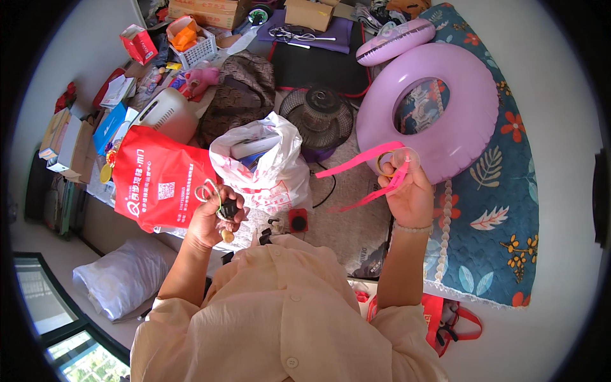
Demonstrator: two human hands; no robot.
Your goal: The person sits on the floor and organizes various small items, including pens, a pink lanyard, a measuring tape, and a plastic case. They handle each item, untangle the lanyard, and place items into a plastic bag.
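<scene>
My left hand grips a small dark object with a looped pale and green cord on it. A tan stub, perhaps wood or cork, shows below those fingers. Raised over the pink swim ring, my right hand holds a bright pink ribbon, whose two ends trail leftward. A yellowish ring and a clear round piece, possibly tape rolls, sit at the same fingers. Between the hands stands a white plastic bag with boxes inside.
A red shopping bag with writing lies behind my left hand. Beyond the white bag is a black mesh fan. A brown patterned bag, a white basket and cardboard boxes crowd the back. A floral quilt covers the right.
</scene>
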